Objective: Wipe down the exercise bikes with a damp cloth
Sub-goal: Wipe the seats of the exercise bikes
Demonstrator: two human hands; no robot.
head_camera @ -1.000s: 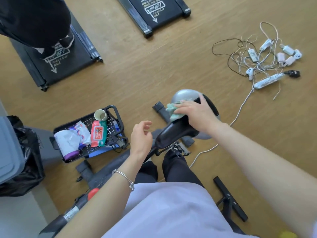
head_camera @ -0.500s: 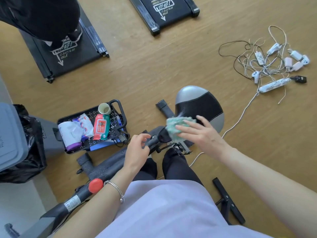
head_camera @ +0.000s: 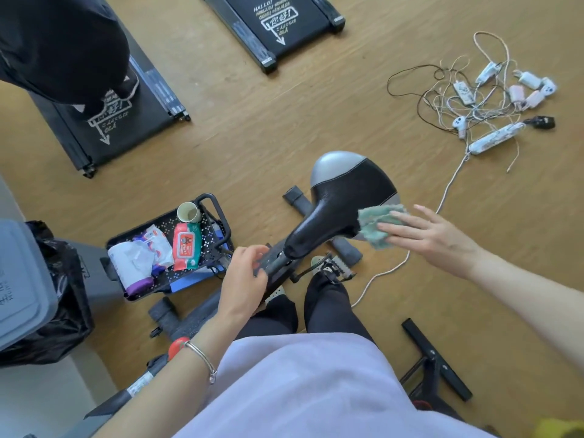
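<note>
Cloth (head_camera: 377, 227) pressed to saddle (head_camera: 344, 197) by right hand (head_camera: 433, 237), left hand (head_camera: 243, 279) gripping post (head_camera: 279, 262)

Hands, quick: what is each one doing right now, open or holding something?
Left hand: grips the seat post under the saddle.
Right hand: open, straight fingers pressing the cloth against the saddle.

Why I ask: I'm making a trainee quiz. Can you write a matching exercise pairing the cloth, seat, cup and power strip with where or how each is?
1 cloth
2 seat
3 cup
4 power strip

a black with a grey rear
b lying on the floor
c under the fingers of the right hand
d upright in the basket

Pairs: 1-c, 2-a, 3-d, 4-b.
</note>
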